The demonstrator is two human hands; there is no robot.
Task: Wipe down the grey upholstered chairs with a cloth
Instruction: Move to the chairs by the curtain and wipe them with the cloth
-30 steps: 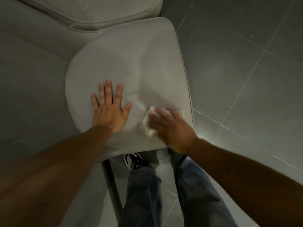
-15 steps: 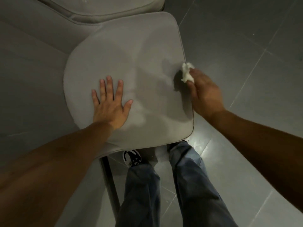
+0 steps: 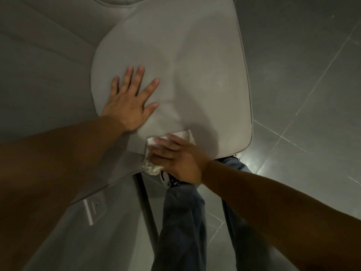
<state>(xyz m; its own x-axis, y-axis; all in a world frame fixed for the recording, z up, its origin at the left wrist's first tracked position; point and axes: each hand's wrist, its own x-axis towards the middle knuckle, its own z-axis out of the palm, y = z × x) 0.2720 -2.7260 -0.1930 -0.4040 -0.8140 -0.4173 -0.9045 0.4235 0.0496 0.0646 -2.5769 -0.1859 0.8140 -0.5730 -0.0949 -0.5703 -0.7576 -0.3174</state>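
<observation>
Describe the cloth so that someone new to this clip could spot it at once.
Start from the grey chair seat filling the upper middle of the view, then drop to its near edge, above the person's jeans. There the right hand presses a crumpled white cloth against the cushion. It is the only white, wrinkled thing on the smooth grey upholstery.

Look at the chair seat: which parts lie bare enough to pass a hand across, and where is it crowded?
Bare: the wide stretch of the seat between the left hand and the right piped edge, and the far part toward the backrest. Crowded: the near edge, where the right hand presses the cloth close beside the left wrist.
</observation>
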